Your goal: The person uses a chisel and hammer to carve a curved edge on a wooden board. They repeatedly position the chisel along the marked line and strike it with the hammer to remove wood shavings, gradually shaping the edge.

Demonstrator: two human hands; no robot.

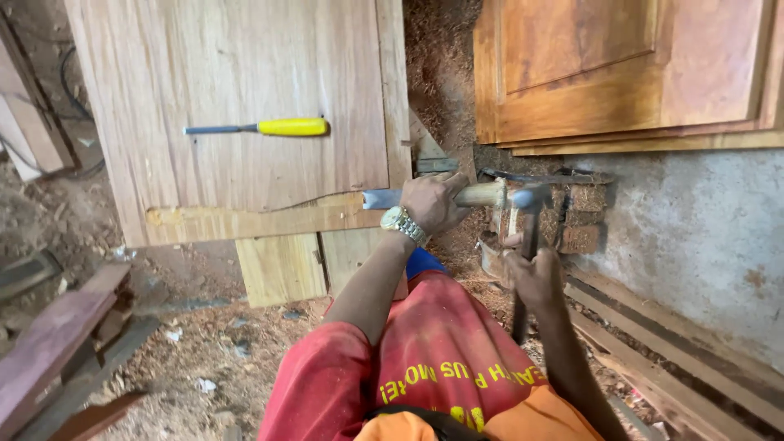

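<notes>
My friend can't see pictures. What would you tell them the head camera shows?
A person's left hand holds a wooden-handled chisel flat against the edge of a wooden panel, while the right hand holds a hammer at the chisel's handle end. A yellow-handled chisel lies on the panel, with sawdust on the ground.

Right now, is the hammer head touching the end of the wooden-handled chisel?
Cannot tell. In the head view the hammer head sits right beside the chisel handle's end, held by the left hand, but no clear contact or gap shows.
</notes>
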